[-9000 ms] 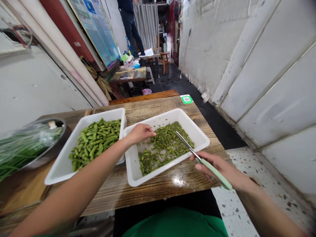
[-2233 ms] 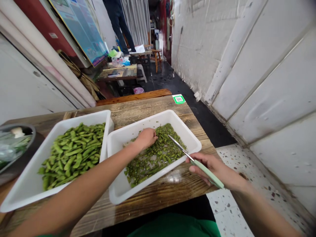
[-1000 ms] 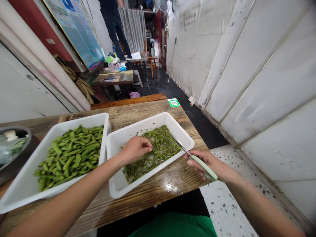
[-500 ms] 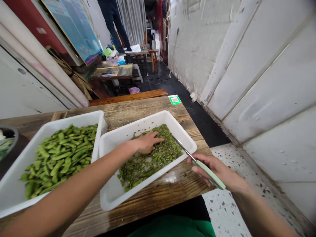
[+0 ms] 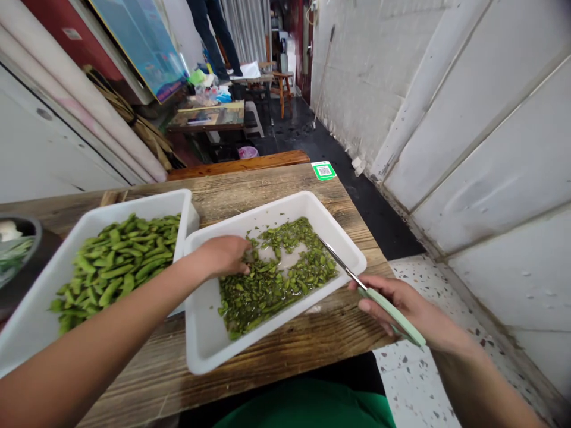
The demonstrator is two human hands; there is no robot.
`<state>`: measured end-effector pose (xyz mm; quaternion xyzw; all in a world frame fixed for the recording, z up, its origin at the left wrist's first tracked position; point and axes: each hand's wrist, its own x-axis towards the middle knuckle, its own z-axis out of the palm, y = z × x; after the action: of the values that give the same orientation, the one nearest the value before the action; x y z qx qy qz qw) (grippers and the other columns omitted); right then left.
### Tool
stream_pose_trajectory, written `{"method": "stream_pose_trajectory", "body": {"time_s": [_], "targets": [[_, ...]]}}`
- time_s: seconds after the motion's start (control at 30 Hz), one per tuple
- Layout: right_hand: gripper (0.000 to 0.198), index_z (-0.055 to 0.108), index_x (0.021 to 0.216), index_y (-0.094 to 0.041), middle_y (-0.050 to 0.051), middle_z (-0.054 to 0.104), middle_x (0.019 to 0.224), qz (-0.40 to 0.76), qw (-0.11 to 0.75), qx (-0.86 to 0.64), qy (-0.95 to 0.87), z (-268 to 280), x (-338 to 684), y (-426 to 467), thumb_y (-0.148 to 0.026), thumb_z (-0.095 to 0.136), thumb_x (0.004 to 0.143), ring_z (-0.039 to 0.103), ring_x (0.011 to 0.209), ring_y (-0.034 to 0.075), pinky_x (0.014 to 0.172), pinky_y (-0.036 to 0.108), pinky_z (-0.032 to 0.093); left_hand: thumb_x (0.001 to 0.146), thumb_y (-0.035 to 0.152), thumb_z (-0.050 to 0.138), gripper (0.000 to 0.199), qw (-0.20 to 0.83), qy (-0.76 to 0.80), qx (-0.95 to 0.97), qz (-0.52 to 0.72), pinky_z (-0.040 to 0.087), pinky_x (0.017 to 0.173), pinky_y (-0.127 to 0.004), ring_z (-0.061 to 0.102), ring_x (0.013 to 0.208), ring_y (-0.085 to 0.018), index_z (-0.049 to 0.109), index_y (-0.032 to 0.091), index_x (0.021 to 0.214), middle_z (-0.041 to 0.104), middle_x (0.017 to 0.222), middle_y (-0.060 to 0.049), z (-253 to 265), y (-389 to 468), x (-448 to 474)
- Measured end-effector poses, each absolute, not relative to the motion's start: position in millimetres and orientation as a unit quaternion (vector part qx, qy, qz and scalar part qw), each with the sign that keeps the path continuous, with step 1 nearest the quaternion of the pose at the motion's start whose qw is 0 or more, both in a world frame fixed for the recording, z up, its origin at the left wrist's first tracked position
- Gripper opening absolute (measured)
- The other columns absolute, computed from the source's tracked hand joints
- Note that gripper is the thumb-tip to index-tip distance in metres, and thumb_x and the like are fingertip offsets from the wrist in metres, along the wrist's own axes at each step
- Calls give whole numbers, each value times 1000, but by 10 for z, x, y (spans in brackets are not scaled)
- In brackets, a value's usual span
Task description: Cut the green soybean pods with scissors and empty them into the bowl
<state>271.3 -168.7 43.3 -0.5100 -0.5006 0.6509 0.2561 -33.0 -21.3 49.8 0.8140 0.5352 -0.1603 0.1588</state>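
Observation:
My left hand point(image 5: 227, 255) is in the left part of a white plastic tray point(image 5: 196, 351), its fingers curled down at the green pod trimmings point(image 5: 276, 291). What lies under those fingers is hidden. The trimmings are wet, with a little cloudy water showing among them. Over the tray's right rim, my right hand point(image 5: 397, 303) holds scissors point(image 5: 354, 276) with pale green handles; their blades look closed and point into the tray. A second white tray point(image 5: 185, 223), heaped with whole edamame pods point(image 5: 118, 255), stands to the left, partly behind my left forearm.
Both trays rest on a wooden table point(image 5: 276, 351) with a green QR-code sticker point(image 5: 323, 170) at its far corner. A dark bowl point(image 5: 42, 249) sits at the far left. Further off are a cluttered low table point(image 5: 209, 119), a stool point(image 5: 282, 92) and a person's legs point(image 5: 214, 35).
My left hand has moved left across the tray and its spread fingers have curled in. A patch of tray bottom now shows among the trimmings. My right hand still holds the scissors.

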Motion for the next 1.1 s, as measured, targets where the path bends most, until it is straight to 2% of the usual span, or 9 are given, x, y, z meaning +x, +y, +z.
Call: {"method": "stream_pose_trajectory", "body": {"time_s": [0.07,0.23,0.37,0.5,0.57,0.63,0.8,0.97,1.1], "targets": [[45,49,109,-17,-8,34,54,650,251,-511,-503,426,2716,-1689,-46,60,76,32,42,4,38,17,33,52,33,70,38,177,540,808,-156,42,65,-28,60,75,-25,66,18,87,66,81,-10,393,-253,-337],[45,49,110,-17,-7,34,56,649,239,-512,-510,424,2698,-1686,-47,58,78,31,42,4,38,17,30,66,36,55,37,367,578,729,9,44,56,-25,60,64,-18,63,19,98,66,80,-4,265,-231,-385],[48,47,115,-15,-7,34,56,634,236,-514,-528,415,2698,-1689,-47,57,79,31,44,4,39,17,30,62,34,60,46,301,590,749,19,43,64,-25,60,76,-20,62,20,106,67,91,-5,477,-165,-400],[47,47,117,-15,-7,35,54,611,229,-519,-552,377,2727,-1691,-45,55,81,34,45,6,41,18,32,68,41,57,25,221,584,781,29,38,60,-23,57,65,-16,67,20,75,65,67,-1,642,-228,-358],[46,46,117,-16,-7,35,54,608,227,-520,-555,368,2731,-1691,-44,55,82,34,45,6,42,18,32,72,46,53,28,221,567,792,48,36,57,-22,55,59,-14,67,21,67,63,61,0,601,-290,-299],[46,47,117,-16,-6,36,55,608,226,-520,-555,377,2718,-1690,-44,56,81,35,46,6,42,18,32,70,46,56,26,229,547,804,44,35,55,-23,54,59,-15,68,22,70,64,64,-1,475,-341,-216],[49,49,115,-16,-6,36,56,606,232,-532,-544,427,2665,-1689,-46,59,78,34,45,6,41,18,31,70,30,57,13,234,496,836,27,36,58,-24,56,63,-17,67,21,69,65,69,-2,186,-309,-50],[48,50,112,-14,-6,35,55,589,238,-546,-546,425,2704,-1705,-47,58,78,34,46,6,41,18,30,76,27,48,35,312,562,765,39,41,58,-24,59,59,-15,62,23,108,67,74,0,371,-220,-74],[52,48,115,-15,-7,34,56,606,244,-547,-523,432,2725,-1700,-48,59,76,32,44,5,39,18,30,77,25,51,40,210,503,839,7,42,79,-32,60,89,-24,58,26,116,67,97,-6,443,-366,9]]}}
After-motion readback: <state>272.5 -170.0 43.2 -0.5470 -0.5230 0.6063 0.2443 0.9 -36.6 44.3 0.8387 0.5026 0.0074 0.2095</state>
